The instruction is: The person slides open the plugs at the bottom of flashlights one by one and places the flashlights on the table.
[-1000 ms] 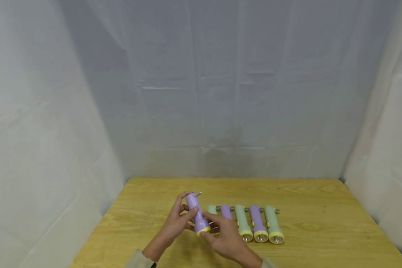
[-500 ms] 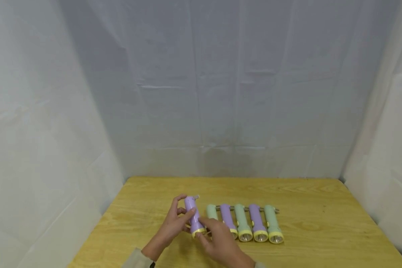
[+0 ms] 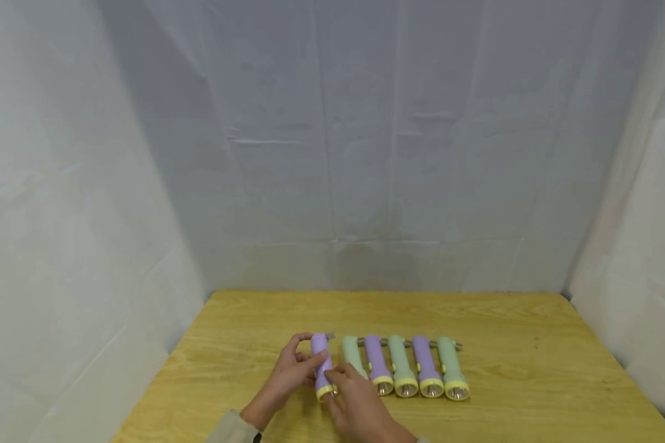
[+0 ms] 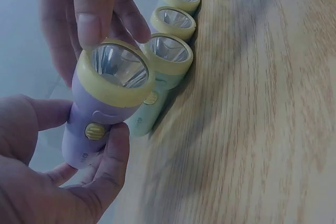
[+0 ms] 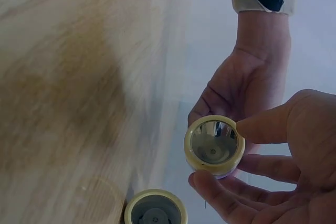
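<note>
A purple flashlight with a yellow head is held between both hands, tilted, at the left end of a row of flashlights. My left hand grips its body, with thumb and fingers around the purple barrel in the left wrist view. My right hand pinches the yellow head; the right wrist view shows its thumb and fingers at the yellow rim. The lens faces toward me, and a yellow switch shows on the barrel. A wrist strap sticks out at the back end.
On the wooden table, several flashlights lie side by side, heads toward me: a green one nearest the hands, then purple and green alternating rightward. White sheeting surrounds the table at the back and sides.
The purple flashlight has come down toward the table and stands straighter, beside the row. Both hands moved with it; the right hand shifted left and lower, uncovering more of the row.
</note>
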`<action>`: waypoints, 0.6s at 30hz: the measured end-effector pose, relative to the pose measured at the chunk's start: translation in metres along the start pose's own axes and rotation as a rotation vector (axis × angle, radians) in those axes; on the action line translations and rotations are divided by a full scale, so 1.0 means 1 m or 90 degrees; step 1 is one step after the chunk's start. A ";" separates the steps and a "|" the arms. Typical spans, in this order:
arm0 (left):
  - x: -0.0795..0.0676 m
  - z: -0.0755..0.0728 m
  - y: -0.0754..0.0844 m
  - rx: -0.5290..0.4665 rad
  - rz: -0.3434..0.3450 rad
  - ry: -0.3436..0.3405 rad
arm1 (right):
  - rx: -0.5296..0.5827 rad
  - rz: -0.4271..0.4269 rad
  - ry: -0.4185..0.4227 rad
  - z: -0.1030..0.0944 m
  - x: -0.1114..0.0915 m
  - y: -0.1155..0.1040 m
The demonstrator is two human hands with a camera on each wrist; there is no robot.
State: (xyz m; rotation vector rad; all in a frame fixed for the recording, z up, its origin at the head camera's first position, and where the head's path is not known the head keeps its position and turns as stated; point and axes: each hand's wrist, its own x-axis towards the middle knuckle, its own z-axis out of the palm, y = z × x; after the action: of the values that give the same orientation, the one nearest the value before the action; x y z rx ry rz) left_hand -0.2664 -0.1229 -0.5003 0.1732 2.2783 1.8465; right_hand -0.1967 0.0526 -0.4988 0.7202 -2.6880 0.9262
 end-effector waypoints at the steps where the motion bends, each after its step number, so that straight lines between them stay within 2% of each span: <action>1: 0.000 0.000 -0.001 0.002 -0.002 0.001 | 0.002 0.004 -0.007 0.001 0.000 0.000; 11: 0.005 0.002 -0.009 0.042 -0.004 0.020 | 0.026 0.010 -0.037 0.005 -0.001 0.002; 18: 0.010 0.003 -0.016 0.058 -0.005 0.035 | -0.001 0.029 -0.053 0.009 -0.002 0.001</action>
State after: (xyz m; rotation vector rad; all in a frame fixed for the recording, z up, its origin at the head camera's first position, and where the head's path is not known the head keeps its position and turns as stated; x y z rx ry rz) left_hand -0.2746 -0.1211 -0.5169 0.1281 2.3977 1.7654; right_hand -0.1955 0.0487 -0.5070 0.7144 -2.7887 0.9248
